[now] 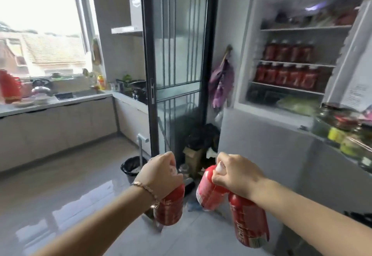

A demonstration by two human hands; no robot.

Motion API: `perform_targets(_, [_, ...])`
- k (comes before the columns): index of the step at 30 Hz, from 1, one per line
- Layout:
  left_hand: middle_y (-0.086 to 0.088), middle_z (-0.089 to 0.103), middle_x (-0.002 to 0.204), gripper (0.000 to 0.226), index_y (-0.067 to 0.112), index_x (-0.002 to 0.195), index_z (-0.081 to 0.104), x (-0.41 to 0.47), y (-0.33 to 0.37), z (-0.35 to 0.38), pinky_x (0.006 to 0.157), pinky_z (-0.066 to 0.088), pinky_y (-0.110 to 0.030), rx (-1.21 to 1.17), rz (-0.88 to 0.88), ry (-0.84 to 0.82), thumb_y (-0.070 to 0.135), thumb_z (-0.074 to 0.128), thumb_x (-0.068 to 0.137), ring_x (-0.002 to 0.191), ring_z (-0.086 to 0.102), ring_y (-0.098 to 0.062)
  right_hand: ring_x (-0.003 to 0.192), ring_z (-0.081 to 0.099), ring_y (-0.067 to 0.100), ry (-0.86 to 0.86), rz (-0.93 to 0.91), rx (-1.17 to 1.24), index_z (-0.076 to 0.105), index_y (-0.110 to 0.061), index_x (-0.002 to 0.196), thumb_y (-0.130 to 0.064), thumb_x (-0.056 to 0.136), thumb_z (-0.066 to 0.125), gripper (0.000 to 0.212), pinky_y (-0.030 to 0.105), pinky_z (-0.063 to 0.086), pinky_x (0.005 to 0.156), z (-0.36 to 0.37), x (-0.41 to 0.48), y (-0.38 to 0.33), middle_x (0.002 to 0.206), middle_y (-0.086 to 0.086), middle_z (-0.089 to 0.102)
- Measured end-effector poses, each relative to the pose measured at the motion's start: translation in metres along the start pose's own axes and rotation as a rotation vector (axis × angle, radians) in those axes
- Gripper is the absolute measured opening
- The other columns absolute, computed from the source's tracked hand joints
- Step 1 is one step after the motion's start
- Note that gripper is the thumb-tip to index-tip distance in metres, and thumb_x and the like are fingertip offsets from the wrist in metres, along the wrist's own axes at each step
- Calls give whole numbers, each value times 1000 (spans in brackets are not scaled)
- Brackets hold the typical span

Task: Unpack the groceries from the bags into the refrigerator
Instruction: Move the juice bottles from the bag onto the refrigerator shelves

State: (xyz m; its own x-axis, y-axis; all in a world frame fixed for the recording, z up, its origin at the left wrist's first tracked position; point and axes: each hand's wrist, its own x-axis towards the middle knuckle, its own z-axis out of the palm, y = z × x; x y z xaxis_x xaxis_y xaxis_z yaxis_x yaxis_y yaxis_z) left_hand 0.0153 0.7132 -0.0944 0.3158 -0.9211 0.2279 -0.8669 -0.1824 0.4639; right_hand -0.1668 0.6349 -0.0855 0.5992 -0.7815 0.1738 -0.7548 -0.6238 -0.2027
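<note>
Where the window (40,24) whitens the far left, a pale, stone-like counter (66,102) carries a red flask (10,86), dishes and a sink above flat-fronted cabinets. Glossy grey floor tiles (80,185) mirror the light. A small round bin (131,168) lined with a black bag stands near a dark-framed sliding door (177,54) of ribbed, frosted glass. A purple cloth (221,82) hangs on the wall beside it. Further right is the matt grey refrigerator (261,135), its fridge door (352,64) wide open. White shelves (298,63) hold rows of red bottles (285,74), blurred greens lie below them, and jars (346,131) fill the door rack.

The left hand (161,175), with a thin chain bracelet (149,191) at the wrist, is curled from above round the neck of the left bottle (170,209). This is a round plastic cylinder in a red wrap label, hanging straight down beneath the palm, over the floor. The right hand (237,175) is clamped on two more of the same kind, its fingers pinching their necks together. The middle bottle (209,191), white cap showing at the fingers, tilts out to the left of that hand. The right bottle (248,223) hangs beneath the wrist, with white lettering running down its label. All three are low in front of the refrigerator, well below and left of its shelves.
</note>
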Motion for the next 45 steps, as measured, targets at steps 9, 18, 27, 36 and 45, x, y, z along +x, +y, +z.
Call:
perform_targets(9, [3,57,83,21,20,79,48,258,80,42,64,48,-26,-162,341,-87,29,66,75,81,58,-19,80,52,20,147,356,-65,50,-16,93,-35,85,55,22,24,31,53,-56,160,127,89,0,59])
perform_targets(18, [6,52,72,23,18,74,49,464,195,97,60,42,-24,-379,467,-69,24,71,72,74,52,-18,68,54,14,323,510,-99,45,-21,74,-40,82,59,25,31,44,62,-120,273,264,73,-6,56])
perform_targets(27, [7,50,69,30,22,68,44,632,325,119,46,35,-19,-528,571,37,26,72,75,59,46,-8,65,54,17,605,508,-121,45,-16,72,-39,79,61,29,31,41,58,-207,400,398,71,-3,56])
perform_targets(36, [-7,64,94,25,8,97,54,777,424,127,71,38,-27,-556,837,322,29,61,86,87,56,-24,75,57,25,828,644,-245,55,-17,75,-47,79,62,31,28,34,56,-289,498,506,76,1,58])
perform_targets(45, [-13,61,113,35,3,109,54,854,487,174,87,39,-33,-205,944,298,35,50,94,108,53,-29,73,59,24,643,895,-279,53,-13,74,-50,83,61,39,28,37,54,-310,557,595,70,2,56])
